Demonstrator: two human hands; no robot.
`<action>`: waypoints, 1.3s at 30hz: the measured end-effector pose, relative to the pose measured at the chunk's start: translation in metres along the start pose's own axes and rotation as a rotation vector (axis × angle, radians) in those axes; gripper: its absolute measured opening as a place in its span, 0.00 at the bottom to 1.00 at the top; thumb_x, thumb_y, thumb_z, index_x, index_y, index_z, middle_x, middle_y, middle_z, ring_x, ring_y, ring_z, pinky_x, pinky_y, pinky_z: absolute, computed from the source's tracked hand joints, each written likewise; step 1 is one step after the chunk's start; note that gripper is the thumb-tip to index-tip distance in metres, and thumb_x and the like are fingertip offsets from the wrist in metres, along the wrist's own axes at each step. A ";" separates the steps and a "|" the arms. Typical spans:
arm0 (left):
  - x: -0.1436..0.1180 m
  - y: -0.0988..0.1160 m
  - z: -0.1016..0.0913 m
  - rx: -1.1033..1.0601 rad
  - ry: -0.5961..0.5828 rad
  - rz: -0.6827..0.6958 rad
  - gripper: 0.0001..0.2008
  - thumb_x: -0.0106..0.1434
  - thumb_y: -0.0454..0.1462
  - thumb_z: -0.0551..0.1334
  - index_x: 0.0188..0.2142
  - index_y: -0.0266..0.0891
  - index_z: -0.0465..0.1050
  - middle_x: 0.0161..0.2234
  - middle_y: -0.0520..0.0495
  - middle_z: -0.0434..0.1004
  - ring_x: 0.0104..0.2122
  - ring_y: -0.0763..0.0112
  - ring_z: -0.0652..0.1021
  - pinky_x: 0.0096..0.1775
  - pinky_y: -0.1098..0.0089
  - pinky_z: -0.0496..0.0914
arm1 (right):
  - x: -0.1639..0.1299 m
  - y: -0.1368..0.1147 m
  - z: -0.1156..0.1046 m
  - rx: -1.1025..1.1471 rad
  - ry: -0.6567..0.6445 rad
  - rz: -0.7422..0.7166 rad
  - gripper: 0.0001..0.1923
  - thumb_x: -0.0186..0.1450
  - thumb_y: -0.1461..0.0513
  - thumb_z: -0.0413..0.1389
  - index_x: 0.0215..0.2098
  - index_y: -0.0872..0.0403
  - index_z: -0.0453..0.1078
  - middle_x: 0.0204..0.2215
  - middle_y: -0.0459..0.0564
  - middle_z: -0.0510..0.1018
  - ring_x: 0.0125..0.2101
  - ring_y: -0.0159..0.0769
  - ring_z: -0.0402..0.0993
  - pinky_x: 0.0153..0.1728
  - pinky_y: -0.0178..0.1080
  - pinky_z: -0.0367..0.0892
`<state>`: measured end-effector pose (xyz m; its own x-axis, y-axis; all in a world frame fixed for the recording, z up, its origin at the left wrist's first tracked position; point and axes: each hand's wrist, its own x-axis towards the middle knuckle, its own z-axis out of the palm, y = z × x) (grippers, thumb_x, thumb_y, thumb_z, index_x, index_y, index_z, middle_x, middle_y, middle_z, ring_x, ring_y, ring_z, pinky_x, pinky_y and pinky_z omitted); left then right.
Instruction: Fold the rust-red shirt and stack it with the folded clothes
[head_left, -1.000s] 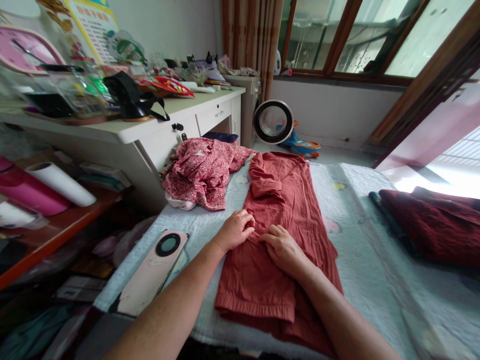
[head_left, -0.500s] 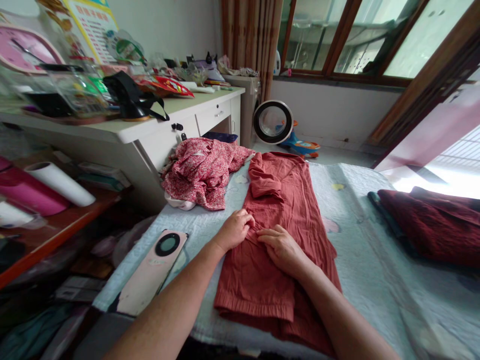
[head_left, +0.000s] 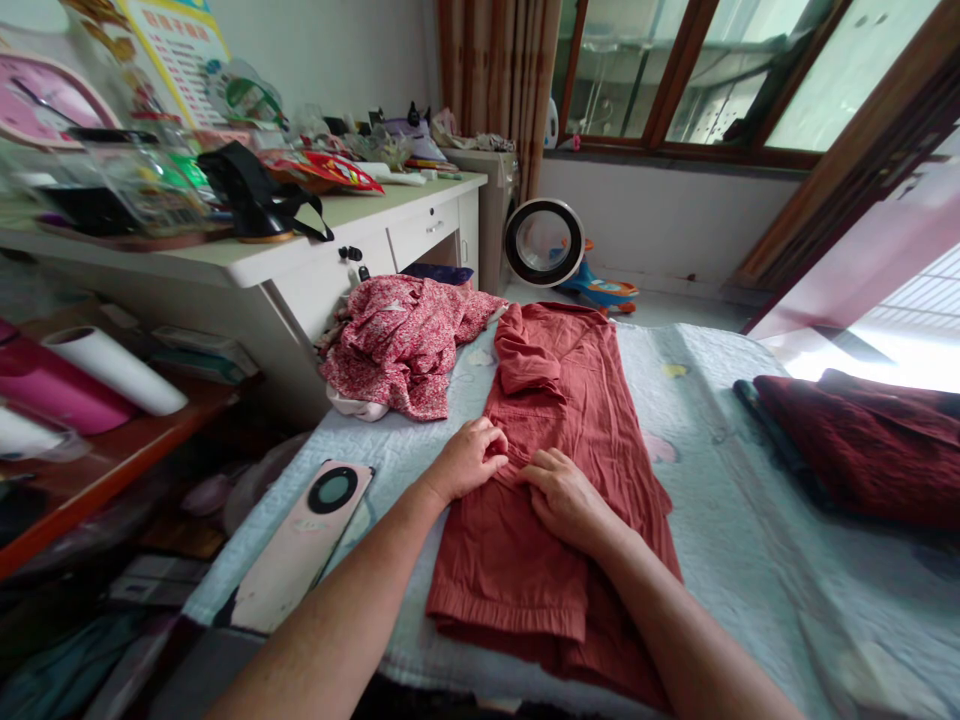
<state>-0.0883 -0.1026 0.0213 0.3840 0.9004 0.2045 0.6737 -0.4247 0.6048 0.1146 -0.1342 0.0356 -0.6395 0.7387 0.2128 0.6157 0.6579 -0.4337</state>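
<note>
Left hand and right hand are touching the red garment. Whether either is gripping it cannot be determined.

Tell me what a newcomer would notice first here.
First, the rust-red garment laid out mid-picture on the pale blue sheet, with the left hand and right hand at it. Next, the crumpled pink floral cloth to its left, then the round appliance door standing open beyond the sheet's far edge.
</note>
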 end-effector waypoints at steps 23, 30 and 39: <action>0.002 -0.009 0.008 -0.046 0.037 0.005 0.14 0.57 0.24 0.52 0.32 0.40 0.73 0.35 0.48 0.70 0.40 0.68 0.73 0.48 0.67 0.68 | 0.003 -0.003 0.000 -0.106 -0.076 -0.043 0.23 0.63 0.71 0.46 0.53 0.55 0.72 0.56 0.50 0.73 0.40 0.38 0.67 0.46 0.40 0.60; 0.002 -0.010 0.009 -0.043 0.046 0.011 0.14 0.55 0.24 0.53 0.32 0.40 0.73 0.35 0.48 0.71 0.39 0.68 0.73 0.48 0.67 0.68 | 0.005 -0.006 -0.005 -0.091 -0.097 -0.047 0.20 0.62 0.72 0.47 0.45 0.53 0.75 0.45 0.51 0.79 0.38 0.37 0.68 0.43 0.39 0.59; 0.003 -0.008 0.007 -0.032 0.039 -0.002 0.14 0.55 0.23 0.53 0.31 0.39 0.73 0.35 0.48 0.71 0.39 0.68 0.73 0.47 0.67 0.69 | 0.002 -0.009 -0.007 -0.084 -0.056 0.036 0.10 0.60 0.71 0.50 0.32 0.54 0.71 0.32 0.49 0.76 0.35 0.36 0.66 0.40 0.37 0.59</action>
<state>-0.0885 -0.0968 0.0118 0.3575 0.9044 0.2330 0.6532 -0.4204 0.6297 0.1111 -0.1373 0.0461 -0.6397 0.7541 0.1485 0.6734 0.6431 -0.3647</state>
